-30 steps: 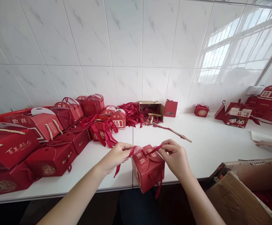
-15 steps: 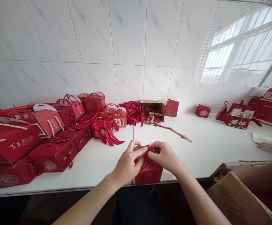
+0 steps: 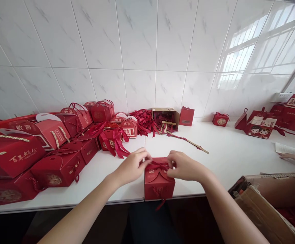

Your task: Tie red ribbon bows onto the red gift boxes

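A red gift box (image 3: 159,188) stands at the front edge of the white table, with a red cord hanging from its front. Across its top runs a red ribbon (image 3: 158,165), with a knot or bow near the middle. My left hand (image 3: 136,164) pinches the ribbon's left part with bent fingers. On the other side, my right hand (image 3: 183,165) has its fingers closed on the ribbon's right part, above the box's right top edge.
Many red boxes (image 3: 58,166) are piled at the left. Loose ribbons (image 3: 143,122) and an open carton (image 3: 165,110) lie by the wall. At the right are more red boxes (image 3: 290,117), a cardboard box (image 3: 261,213) and another person's hand (image 3: 290,156).
My hands have moved apart to the two sides, drawing the ribbon out between them. The box top now shows. Part of another person's hand has appeared at the far left edge.
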`<state>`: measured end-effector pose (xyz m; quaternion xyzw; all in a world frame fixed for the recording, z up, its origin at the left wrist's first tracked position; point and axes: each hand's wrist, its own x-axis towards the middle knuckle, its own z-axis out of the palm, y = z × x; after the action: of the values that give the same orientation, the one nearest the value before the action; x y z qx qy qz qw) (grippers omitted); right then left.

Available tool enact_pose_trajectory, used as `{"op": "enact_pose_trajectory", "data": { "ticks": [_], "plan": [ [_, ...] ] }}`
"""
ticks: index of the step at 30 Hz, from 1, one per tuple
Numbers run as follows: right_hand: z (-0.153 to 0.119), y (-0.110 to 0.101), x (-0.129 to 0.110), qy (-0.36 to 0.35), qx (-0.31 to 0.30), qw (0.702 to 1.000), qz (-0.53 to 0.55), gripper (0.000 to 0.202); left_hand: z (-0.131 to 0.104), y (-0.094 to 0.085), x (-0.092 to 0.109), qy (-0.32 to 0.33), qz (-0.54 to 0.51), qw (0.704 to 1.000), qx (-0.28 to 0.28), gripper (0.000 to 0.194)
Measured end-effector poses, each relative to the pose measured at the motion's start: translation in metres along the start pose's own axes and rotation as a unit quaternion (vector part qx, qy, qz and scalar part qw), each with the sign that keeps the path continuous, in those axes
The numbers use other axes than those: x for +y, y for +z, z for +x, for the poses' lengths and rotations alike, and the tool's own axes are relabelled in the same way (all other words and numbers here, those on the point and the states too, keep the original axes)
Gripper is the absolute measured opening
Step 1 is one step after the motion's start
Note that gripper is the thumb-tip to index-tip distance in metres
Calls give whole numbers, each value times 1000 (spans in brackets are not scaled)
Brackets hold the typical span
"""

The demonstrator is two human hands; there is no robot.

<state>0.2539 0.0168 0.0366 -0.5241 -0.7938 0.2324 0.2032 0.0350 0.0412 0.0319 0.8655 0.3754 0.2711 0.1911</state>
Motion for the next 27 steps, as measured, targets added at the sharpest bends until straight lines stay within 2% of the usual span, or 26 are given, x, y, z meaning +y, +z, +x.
{"op": "enact_pose_trajectory", "data": {
  "ticks": [2, 4, 9, 12, 16, 20, 23, 25, 27],
  "plan": [
    [-5, 0, 7, 19, 19, 1000, -13, 10, -7, -6, -3, -25, 52, 998, 10, 20],
    [-9, 2, 11, 23, 33, 999, 1, 8, -13, -9, -4, -19, 60, 998, 7, 19],
    [-11, 11, 13, 7, 115, 993, 32, 9, -9, -6, -2, -9, -129, 990, -57, 24],
    [-12, 13, 15, 8, 145, 989, 13, 12, -2, -1, -4, -16, -180, 980, -78, 29],
    [-14, 16, 20, 9, 164, 986, -8, 12, 0, 2, -16, -24, -116, 991, -60, 30],
    [-17, 21, 18, -8, 174, 985, 10, 12, -6, 0, -25, 4, 11, 999, -48, 30],
    [-21, 20, 17, -12, 165, 986, 31, 13, -13, -1, -25, 32, 102, 994, -7, 28],
    [-24, 19, 20, -30, 150, 986, 64, 13, -18, 0, -26, 42, 101, 994, 8, 25],
    [-27, 21, 26, -67, 118, 982, 128, 4, -23, 3, -28, 28, 38, 999, -3, 19]
  ]
}}
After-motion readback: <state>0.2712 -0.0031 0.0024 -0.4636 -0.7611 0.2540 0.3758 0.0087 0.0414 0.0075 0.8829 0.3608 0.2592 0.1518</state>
